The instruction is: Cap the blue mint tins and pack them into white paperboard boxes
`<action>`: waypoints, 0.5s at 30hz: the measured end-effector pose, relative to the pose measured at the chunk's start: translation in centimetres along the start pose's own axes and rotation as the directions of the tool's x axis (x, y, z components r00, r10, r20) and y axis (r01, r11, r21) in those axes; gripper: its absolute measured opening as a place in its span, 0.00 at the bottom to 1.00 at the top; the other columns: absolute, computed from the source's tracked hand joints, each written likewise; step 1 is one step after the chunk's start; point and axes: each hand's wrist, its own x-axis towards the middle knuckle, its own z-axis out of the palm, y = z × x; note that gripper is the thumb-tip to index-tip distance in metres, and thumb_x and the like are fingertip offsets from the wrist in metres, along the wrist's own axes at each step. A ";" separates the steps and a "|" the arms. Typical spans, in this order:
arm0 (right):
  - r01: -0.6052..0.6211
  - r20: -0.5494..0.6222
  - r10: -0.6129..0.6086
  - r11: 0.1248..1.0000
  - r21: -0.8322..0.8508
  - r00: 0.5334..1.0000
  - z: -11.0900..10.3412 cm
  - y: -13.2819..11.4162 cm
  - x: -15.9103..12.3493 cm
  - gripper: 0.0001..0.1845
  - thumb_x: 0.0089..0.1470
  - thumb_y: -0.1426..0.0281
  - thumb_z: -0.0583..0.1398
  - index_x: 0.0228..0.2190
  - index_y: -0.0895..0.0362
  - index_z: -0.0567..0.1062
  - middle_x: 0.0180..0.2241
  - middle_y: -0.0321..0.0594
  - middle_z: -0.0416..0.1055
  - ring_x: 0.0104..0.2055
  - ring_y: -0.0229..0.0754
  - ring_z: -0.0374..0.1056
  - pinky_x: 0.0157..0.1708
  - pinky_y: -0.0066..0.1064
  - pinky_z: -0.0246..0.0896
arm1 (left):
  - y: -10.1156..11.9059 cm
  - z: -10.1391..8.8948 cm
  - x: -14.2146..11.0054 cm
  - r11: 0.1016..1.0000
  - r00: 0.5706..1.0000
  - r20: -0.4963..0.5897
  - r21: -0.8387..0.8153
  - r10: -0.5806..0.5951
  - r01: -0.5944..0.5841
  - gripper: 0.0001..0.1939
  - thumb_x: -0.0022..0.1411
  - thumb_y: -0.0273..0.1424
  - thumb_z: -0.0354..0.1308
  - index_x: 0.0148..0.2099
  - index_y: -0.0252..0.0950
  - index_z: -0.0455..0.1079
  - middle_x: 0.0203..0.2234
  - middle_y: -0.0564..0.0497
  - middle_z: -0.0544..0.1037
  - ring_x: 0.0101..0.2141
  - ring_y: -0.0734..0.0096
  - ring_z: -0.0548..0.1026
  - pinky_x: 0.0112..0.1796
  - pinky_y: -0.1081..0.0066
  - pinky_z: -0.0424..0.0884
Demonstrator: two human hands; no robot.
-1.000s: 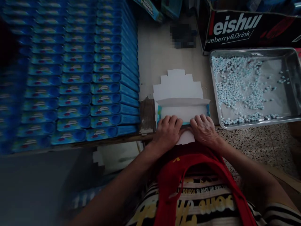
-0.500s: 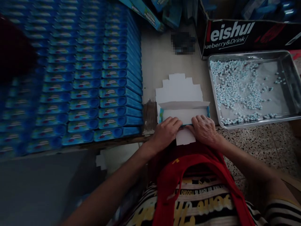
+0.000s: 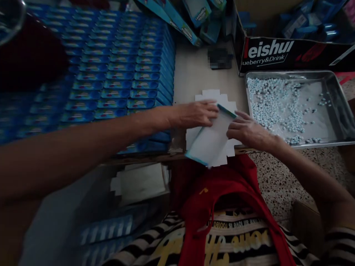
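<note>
A partly folded cardboard box [image 3: 212,138], white inside with blue edges, sits slanted between my hands over flat white carton blanks [image 3: 230,148]. My left hand [image 3: 201,112] is at its upper left side, with fingers curved against the upper end and the thumb hidden. On the opposite side, my right hand [image 3: 246,129] grips the right edge with bent fingers, the forefinger reaching to the upper blue flap. The box's lower end points toward my red apron [image 3: 194,184].
Rows of blue packs [image 3: 116,85] cover the table at left. A metal tray [image 3: 330,142] of small pale blue pellets [image 3: 269,99] lies at right, before a black carton [image 3: 277,55]. A dark object [image 3: 220,59] lies behind the blanks. Papers [image 3: 142,183] lie below the table edge.
The box has turned from lying square to slanting, its upper end toward the right. Both hands have moved from its near edge to its sides, and my left forearm now crosses the blue packs.
</note>
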 end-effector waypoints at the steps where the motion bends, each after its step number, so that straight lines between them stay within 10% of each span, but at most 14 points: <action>1: -0.023 -0.009 0.023 1.000 -0.011 1.000 1.2 -0.3 0.4 0.10 0.71 0.73 0.57 0.42 0.53 0.80 0.43 0.40 0.76 0.49 0.47 0.67 0.54 0.44 0.63 | 0.4 -0.8 0.2 0.994 0.991 0.085 0.016 0.106 -0.107 0.11 0.65 0.20 0.57 0.36 0.40 0.76 0.48 0.51 0.81 0.59 0.63 0.74 0.64 0.53 0.63; 3: -0.119 -0.076 0.116 0.993 -0.028 0.990 3.1 -1.6 0.9 0.12 0.70 0.74 0.56 0.44 0.55 0.79 0.41 0.43 0.75 0.43 0.47 0.66 0.46 0.40 0.62 | 1.8 -1.9 -0.8 0.971 0.973 0.113 0.113 0.200 -0.213 0.18 0.70 0.17 0.49 0.52 0.36 0.76 0.59 0.46 0.75 0.66 0.58 0.67 0.66 0.44 0.56; 5: -0.202 -0.134 0.197 0.979 -0.025 0.971 4.4 -3.0 1.4 0.13 0.70 0.77 0.55 0.44 0.56 0.79 0.40 0.45 0.75 0.42 0.47 0.65 0.43 0.39 0.59 | 3.5 -1.5 -3.3 0.971 0.997 -0.069 0.236 0.045 -0.028 0.18 0.75 0.22 0.46 0.60 0.30 0.72 0.59 0.40 0.74 0.63 0.52 0.70 0.62 0.46 0.63; 10: -0.252 -0.084 0.275 0.943 0.216 0.958 6.0 -3.5 3.5 0.14 0.70 0.77 0.54 0.50 0.56 0.76 0.41 0.43 0.76 0.44 0.44 0.67 0.44 0.36 0.61 | 5.4 5.4 -9.4 0.934 0.944 -0.051 0.131 -0.327 0.331 0.12 0.77 0.33 0.52 0.45 0.36 0.76 0.38 0.44 0.82 0.42 0.55 0.80 0.43 0.61 0.72; 15: -0.287 -0.204 0.303 0.952 0.106 0.931 7.1 -2.8 3.7 0.10 0.72 0.67 0.57 0.49 0.55 0.76 0.50 0.48 0.75 0.51 0.50 0.65 0.51 0.41 0.60 | 3.4 9.5 -8.3 0.861 0.854 -0.153 0.031 -0.498 0.508 0.09 0.76 0.33 0.54 0.48 0.36 0.74 0.42 0.42 0.81 0.45 0.52 0.77 0.43 0.60 0.70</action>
